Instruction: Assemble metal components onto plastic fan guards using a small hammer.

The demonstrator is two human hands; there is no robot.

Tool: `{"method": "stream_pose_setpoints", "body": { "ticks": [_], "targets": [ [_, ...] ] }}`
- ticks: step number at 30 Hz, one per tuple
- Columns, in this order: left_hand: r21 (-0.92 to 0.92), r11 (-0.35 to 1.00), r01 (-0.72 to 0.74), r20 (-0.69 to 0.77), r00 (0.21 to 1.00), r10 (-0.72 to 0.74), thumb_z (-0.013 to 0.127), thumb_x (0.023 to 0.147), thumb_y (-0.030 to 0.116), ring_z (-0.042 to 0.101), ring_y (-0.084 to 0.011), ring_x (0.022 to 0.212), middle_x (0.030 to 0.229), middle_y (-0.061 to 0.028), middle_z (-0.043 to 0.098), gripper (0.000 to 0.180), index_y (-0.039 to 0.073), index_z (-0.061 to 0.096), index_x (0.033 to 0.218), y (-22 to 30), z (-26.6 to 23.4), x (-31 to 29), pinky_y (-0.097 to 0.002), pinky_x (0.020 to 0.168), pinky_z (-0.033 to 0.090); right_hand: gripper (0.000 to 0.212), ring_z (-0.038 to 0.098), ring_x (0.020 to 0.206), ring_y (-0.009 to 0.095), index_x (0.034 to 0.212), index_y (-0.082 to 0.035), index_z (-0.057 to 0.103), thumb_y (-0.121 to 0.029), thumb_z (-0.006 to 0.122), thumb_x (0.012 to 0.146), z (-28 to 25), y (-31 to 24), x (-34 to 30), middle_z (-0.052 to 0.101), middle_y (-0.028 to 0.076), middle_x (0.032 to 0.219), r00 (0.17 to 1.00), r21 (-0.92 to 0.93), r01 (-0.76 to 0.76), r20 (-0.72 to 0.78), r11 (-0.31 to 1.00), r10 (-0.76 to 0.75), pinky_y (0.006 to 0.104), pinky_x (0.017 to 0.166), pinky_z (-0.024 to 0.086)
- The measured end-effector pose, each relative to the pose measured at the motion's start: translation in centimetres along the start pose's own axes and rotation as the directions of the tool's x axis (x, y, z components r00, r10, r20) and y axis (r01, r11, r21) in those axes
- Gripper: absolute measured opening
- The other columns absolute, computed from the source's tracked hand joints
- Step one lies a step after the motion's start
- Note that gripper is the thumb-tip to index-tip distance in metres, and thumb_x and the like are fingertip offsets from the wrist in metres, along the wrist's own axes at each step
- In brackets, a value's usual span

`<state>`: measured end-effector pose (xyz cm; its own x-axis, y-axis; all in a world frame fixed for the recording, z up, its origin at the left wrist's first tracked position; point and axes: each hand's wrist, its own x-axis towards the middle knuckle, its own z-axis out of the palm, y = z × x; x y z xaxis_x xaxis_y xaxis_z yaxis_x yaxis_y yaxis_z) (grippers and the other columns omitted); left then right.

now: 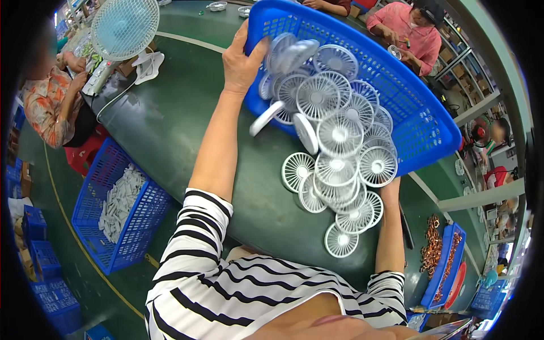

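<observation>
Blue plastic fills the far side of my view: a large perforated basket (396,85) is tipped up on the green bench (170,124), and white round fan grilles (337,136) spill out of it into a heap on the bench just in front of me. My left hand (242,59) grips the basket's far left rim, fingers curled over the edge. My right hand (391,184) sits under the basket's near right edge; it is mostly hidden by the basket and the grilles, so I cannot tell how far it is closed. A loose grille (341,241) lies nearest me. To the far left stands a white desk fan (124,25). Beside the bench on the left, a second blue crate (119,212) holds white parts.
</observation>
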<state>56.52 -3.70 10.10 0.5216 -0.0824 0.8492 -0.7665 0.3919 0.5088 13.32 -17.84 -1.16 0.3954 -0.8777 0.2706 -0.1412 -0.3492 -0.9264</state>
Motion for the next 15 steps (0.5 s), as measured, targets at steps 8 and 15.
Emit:
{"method": "stream_pose_setpoints", "body": {
  "ticks": [8, 15],
  "targets": [
    [0.181, 0.777, 0.603, -0.184, 0.797, -0.575, 0.038, 0.097, 0.051, 0.061, -0.0278, 0.107, 0.112, -0.0169, 0.066, 0.058, 0.003, 0.063, 0.118, -9.2, -7.0, -0.7, -0.0355, 0.093, 0.045, 0.024, 0.054, 0.09, 0.015, 0.104, 0.003, 0.058, 0.004, 0.057, 0.08, 9.6, -4.8, 2.2, 0.06, 0.005, 0.099, 0.988, 0.17, 0.105, -0.134, 0.98, -0.082, 0.0293, 0.083, 0.043],
    [0.798, 0.36, 0.484, -0.013, 0.611, -0.791, 0.034, 0.089, 0.065, 0.055, -0.0407, 0.112, 0.114, -0.0221, 0.062, 0.071, 0.005, 0.068, 0.106, -11.6, -11.4, 1.1, -0.0435, 0.095, 0.043, 0.031, 0.053, 0.087, 0.018, 0.109, 0.002, 0.056, 0.001, 0.06, 0.078, 15.5, -3.4, 4.3, 0.057, 0.009, 0.095, 0.971, 0.075, 0.228, -0.089, 0.971, -0.221, 0.0335, 0.081, 0.044]
  ]
}}
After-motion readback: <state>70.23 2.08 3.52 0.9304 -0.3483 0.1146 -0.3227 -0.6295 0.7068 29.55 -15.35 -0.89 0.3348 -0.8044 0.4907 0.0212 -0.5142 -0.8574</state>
